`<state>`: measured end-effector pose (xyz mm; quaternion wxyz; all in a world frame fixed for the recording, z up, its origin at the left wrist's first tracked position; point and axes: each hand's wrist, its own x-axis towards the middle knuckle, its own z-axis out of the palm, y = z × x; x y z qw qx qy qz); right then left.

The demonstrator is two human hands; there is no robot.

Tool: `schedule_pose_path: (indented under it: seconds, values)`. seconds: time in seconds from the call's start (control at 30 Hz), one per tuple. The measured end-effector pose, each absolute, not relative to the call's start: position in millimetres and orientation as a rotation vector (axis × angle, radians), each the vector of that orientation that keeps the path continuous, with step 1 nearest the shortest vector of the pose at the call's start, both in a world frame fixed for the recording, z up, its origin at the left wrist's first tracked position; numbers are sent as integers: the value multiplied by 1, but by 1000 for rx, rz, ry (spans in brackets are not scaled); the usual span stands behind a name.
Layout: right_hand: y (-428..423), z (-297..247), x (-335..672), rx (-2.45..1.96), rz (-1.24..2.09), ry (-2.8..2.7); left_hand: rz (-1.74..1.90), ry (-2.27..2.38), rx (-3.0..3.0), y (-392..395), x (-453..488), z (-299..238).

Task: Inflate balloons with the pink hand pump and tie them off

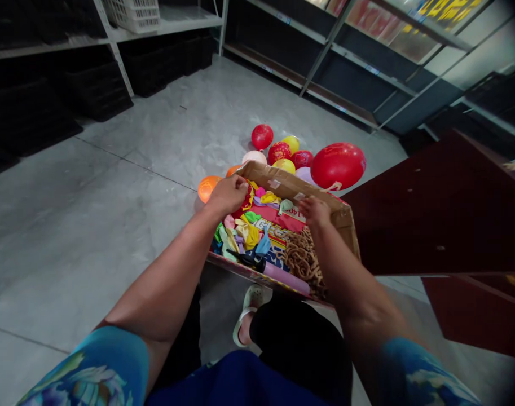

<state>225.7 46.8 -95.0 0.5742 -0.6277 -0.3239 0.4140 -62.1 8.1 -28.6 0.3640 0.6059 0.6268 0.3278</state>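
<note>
A shallow cardboard box (346, 225) sits in front of me. Inside its left half lie limp balloons (252, 235) in several colours. Along the near wall rests a balloon pump (286, 278) with a lilac barrel and black end. A heap of tan, string-like strands (303, 256) fills the right side. My left hand (230, 193) is over the far left corner, fingers closed, beside something red and yellow; what they hold, if anything, is hidden. Over the right part hovers my right hand (317, 212), slightly blurred, its fingers loosely apart and nothing visible in them.
Inflated balloons, among them a large red balloon (338, 166) and an orange balloon (208, 188), lie beyond the box on the grey floor (155, 146). Dark red boards (418, 208) stand close on the right. Shelving (325, 42) lines the back; black crates (92, 90) sit at left.
</note>
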Motion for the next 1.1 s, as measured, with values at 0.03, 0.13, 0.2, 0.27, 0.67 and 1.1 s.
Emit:
schedule_pose_path:
  seconds: [0.03,0.13,0.2,0.27,0.67,1.1]
  values:
    - [40,-104,211,-1535,1014,-854,839,1617,1566,8,-62,-28]
    - [25,-129,165,-1670,1172,-1198,841,1622,1579,7,-61,-28]
    - [20,-140,139,-1728,1205,-1392,848,1613,1574,6,-59,-28]
    - [18,-147,120,-1768,1195,-1538,846,1604,1547,5,-58,-28]
    - [19,-88,127,-1683,1091,-1552,756,1335,1032,3,-45,-32]
    - [-44,-9,134,-1080,469,-2064,992,833,440,-14,1,-28]
